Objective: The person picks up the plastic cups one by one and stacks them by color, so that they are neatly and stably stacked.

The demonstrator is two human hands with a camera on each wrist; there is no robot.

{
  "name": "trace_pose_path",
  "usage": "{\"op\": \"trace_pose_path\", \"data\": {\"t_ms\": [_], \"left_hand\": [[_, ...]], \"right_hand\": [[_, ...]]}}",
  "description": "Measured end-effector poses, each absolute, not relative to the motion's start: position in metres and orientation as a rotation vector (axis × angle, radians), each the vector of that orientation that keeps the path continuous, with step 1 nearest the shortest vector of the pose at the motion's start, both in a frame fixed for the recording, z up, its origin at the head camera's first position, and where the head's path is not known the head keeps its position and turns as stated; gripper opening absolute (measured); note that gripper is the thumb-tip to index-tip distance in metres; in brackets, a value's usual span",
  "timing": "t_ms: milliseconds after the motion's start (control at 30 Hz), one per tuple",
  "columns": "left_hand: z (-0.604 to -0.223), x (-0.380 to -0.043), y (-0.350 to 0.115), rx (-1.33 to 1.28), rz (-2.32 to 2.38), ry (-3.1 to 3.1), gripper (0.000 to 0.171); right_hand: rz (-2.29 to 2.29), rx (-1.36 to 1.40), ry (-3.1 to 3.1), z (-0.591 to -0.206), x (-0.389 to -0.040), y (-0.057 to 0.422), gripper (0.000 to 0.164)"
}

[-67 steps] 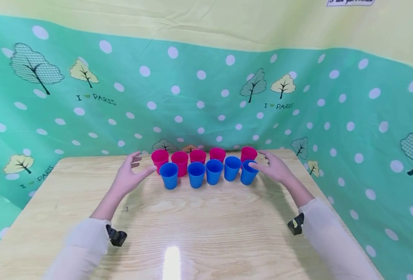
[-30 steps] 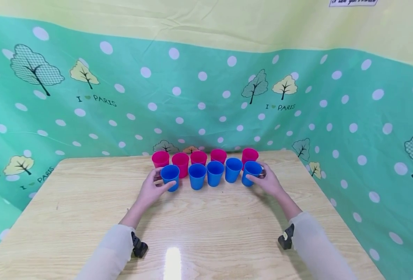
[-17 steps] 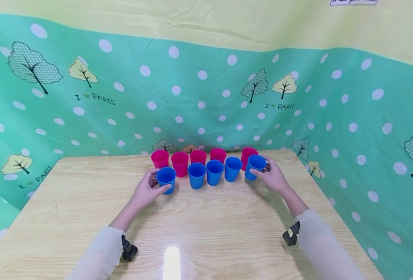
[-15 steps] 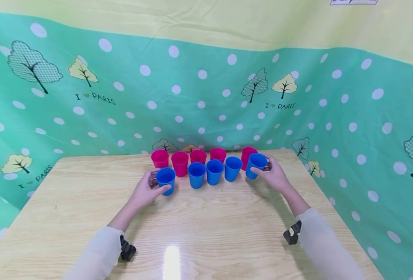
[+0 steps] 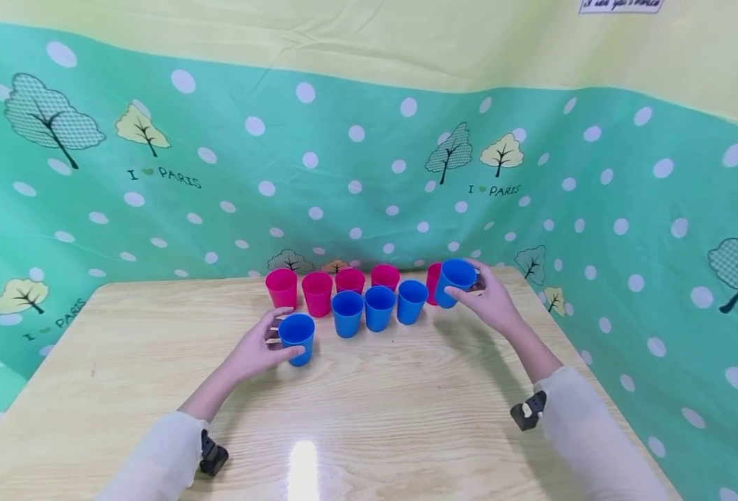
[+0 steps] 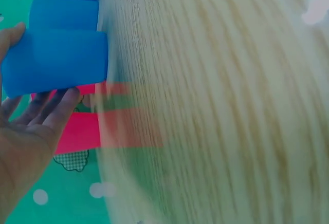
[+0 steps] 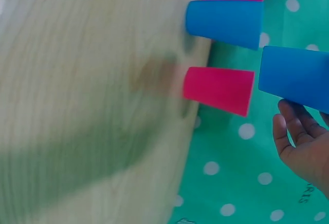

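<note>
In the head view, my left hand (image 5: 257,353) grips a blue cup (image 5: 292,342), thumb on the near side. This cup stands upright, forward of the others; whether it touches the table I cannot tell. My right hand (image 5: 492,300) holds another blue cup (image 5: 448,291) raised off the table, partly covering a pink cup (image 5: 432,282). The right wrist view shows that raised cup (image 7: 295,75) apart from the standing pink cup (image 7: 220,89). In the left wrist view, my fingers (image 6: 62,108) lie along the side of the held cup (image 6: 56,62).
Between the hands stand three blue cups, the middle one (image 5: 379,311) among them. Several pink cups (image 5: 316,296) line the back of the wooden table (image 5: 369,417). Behind them hangs a green dotted cloth (image 5: 343,174).
Both hands have come in from the sides and gripped the outer blue cups. The left cup has shifted toward me and slightly left. The right cup has risen off the table.
</note>
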State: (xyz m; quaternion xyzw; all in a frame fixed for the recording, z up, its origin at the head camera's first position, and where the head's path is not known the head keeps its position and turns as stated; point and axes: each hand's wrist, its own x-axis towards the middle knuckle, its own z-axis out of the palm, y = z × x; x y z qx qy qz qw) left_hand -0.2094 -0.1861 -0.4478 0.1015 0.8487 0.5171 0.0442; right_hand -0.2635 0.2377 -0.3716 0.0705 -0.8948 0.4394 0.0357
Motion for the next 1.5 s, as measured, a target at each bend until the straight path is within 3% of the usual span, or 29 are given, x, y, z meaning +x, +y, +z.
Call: {"op": "trace_pose_path", "data": {"t_ms": [333, 833, 1500], "left_hand": [[-0.447, -0.205, -0.186, 0.409, 1.515, 2.522, 0.078], [-0.448, -0.206, -0.177, 0.371, 1.583, 2.516, 0.074], [-0.448, -0.207, -0.178, 0.354, 1.551, 2.528, 0.072]], "right_hand": [[1.397, 0.333, -2.735, -0.358, -0.259, 0.213, 0.076], [1.457, 0.463, -2.755, -0.350, -0.257, 0.164, 0.080], [1.511, 0.665, -2.795, -0.353, -0.248, 0.098, 0.073]]}}
